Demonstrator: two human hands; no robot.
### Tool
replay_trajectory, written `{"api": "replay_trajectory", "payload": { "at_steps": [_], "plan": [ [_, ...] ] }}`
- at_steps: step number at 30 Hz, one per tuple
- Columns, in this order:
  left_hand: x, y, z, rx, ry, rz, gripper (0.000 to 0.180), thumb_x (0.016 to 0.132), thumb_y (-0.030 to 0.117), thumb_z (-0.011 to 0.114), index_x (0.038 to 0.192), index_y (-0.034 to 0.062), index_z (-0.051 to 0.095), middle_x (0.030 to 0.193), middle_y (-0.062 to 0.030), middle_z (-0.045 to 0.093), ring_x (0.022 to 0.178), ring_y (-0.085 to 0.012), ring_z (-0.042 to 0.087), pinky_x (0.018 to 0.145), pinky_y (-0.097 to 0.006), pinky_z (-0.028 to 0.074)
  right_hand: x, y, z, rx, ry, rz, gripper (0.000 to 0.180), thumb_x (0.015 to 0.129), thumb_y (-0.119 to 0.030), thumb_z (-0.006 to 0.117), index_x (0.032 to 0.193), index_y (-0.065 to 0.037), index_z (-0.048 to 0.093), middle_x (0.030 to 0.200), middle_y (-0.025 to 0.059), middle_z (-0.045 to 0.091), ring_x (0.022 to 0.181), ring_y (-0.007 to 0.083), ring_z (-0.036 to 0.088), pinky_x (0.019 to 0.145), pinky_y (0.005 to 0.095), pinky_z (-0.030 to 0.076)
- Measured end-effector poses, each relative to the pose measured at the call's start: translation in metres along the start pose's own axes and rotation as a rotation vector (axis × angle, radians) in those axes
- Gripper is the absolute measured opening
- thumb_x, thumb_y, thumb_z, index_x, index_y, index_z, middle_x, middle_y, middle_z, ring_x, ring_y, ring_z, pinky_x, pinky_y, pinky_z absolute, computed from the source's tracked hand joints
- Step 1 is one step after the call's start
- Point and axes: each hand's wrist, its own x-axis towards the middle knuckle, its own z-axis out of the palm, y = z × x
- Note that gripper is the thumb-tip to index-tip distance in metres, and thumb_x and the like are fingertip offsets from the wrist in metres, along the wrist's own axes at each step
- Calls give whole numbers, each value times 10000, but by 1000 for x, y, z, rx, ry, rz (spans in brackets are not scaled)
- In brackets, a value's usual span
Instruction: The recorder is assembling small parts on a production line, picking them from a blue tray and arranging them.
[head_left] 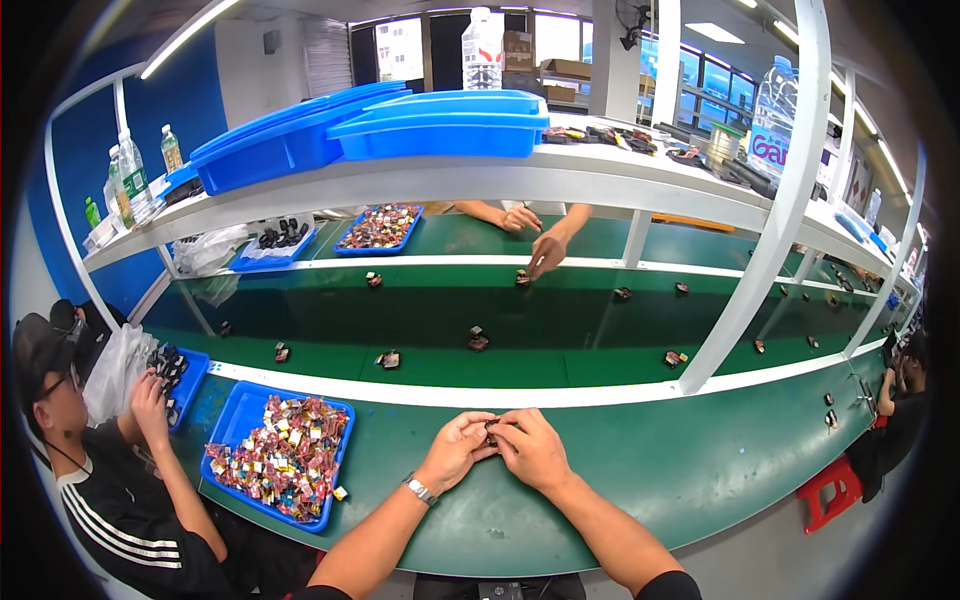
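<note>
My left hand and my right hand meet over the green bench, fingertips pinched together on one small dark component that shows between them. A silver watch is on my left wrist. To the left of my left hand lies a blue tray heaped with several small colourful parts.
A dark conveyor belt beyond the white rail carries several small dark components. Across it, another person's hands touch a part. A person in black sits at my left beside another blue tray. Blue bins sit on the white shelf.
</note>
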Motion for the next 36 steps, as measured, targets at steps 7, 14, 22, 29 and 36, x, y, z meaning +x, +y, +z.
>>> {"api": "replay_trajectory", "payload": {
  "at_steps": [7,14,22,29,36],
  "plan": [
    [2,-2,0,2,27,-1,271,991,112,566,1242,28,509,1227,-96,617,1123,-190,601,990,-393,501,-1,-7,3,-94,-54,73,222,731,-45,719,947,-90,694,950,30,598,925,219,603,701,318,552],
    [2,0,1,39,29,-12,261,990,107,566,1232,25,514,1196,-86,631,1105,-178,603,981,-386,507,-2,-8,9,-262,-23,-31,174,732,-54,697,902,-75,666,946,29,607,909,211,604,700,308,556],
    [1,1,6,36,53,-13,257,992,102,559,1233,27,513,1196,-84,629,1102,-177,604,975,-386,510,-6,-5,8,-247,-4,-42,169,724,-39,691,888,-64,657,939,43,610,878,216,612,690,316,554],
    [-1,4,8,72,58,-14,223,1024,76,479,1235,16,513,1225,-97,617,1098,-166,611,949,-340,523,-4,-7,10,-245,9,-42,173,719,-38,692,888,-59,658,945,45,613,880,216,615,690,319,553],
    [1,4,11,68,54,-12,223,1011,81,507,1224,16,520,1169,-89,633,1076,-174,618,933,-362,534,-4,-1,10,-240,4,-29,165,737,-37,704,895,-64,664,930,40,618,859,226,620,682,331,550]
  ]
}}
